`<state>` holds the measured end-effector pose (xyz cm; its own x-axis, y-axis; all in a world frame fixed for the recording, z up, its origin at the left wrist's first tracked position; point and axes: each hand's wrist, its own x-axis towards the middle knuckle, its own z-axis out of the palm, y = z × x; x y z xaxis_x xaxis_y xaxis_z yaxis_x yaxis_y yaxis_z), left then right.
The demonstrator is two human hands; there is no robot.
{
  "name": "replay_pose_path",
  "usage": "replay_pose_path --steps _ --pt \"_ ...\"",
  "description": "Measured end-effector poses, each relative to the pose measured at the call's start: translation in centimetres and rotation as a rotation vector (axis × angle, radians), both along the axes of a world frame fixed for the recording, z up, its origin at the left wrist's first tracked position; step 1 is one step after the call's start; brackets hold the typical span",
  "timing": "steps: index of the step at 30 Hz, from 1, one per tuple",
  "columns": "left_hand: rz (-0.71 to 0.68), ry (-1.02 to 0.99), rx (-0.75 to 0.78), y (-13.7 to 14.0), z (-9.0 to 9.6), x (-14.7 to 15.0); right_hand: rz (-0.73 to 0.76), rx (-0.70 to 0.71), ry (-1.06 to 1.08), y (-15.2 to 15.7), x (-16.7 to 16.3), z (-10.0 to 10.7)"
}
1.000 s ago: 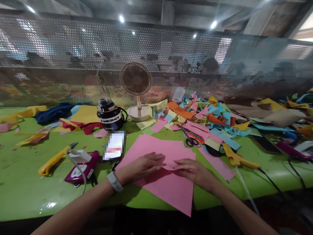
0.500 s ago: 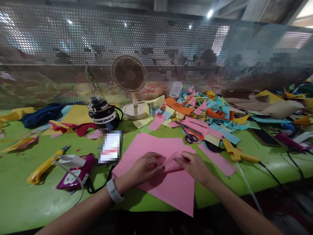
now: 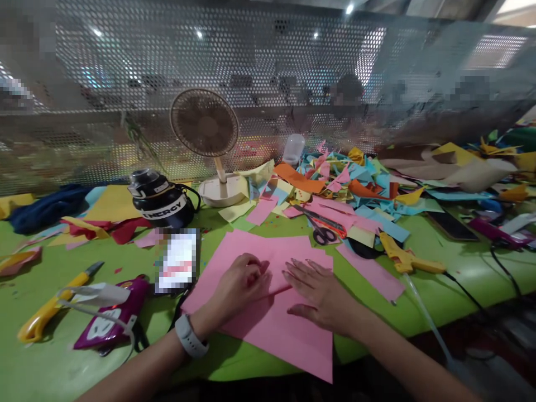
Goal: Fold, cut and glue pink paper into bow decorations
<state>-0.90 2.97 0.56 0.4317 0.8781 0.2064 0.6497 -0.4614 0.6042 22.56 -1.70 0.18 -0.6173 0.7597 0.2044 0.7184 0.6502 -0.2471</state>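
Pink paper sheets (image 3: 301, 346) lie stacked in front of me, with a smaller folded pink piece on top between my hands. My left hand (image 3: 245, 282), a pale watch on its wrist, rests on the left part of the paper. Its fingers are curled and the fingertips pressed together; what they pinch, if anything, is hidden. Flat on the right part of the paper lies my right hand (image 3: 320, 293), fingers stretched out and thumb apart.
Scissors (image 3: 322, 231) and a yellow glue gun (image 3: 406, 257) lie to the right. At left are a yellow utility knife (image 3: 58, 301), a purple device (image 3: 113, 315), a phone (image 3: 178, 259) and a black bottle (image 3: 161, 201). Behind stand a fan (image 3: 205, 123) and colourful paper scraps (image 3: 335, 178).
My right hand has gone from a pinch on the pink paper to lying flat with fingers spread. The left hand stays curled, and the view has turned slightly right.
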Motion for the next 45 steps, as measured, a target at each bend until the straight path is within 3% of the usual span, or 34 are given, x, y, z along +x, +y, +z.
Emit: replay_pose_path --steps 13,45 --pt "0.023 0.008 -0.087 0.52 -0.30 -0.05 0.004 -0.212 -0.016 -0.15 0.13 0.10" --pt "-0.038 0.100 0.031 0.64 -0.16 -0.74 0.009 -0.138 0.037 -0.30 0.00 -0.59"
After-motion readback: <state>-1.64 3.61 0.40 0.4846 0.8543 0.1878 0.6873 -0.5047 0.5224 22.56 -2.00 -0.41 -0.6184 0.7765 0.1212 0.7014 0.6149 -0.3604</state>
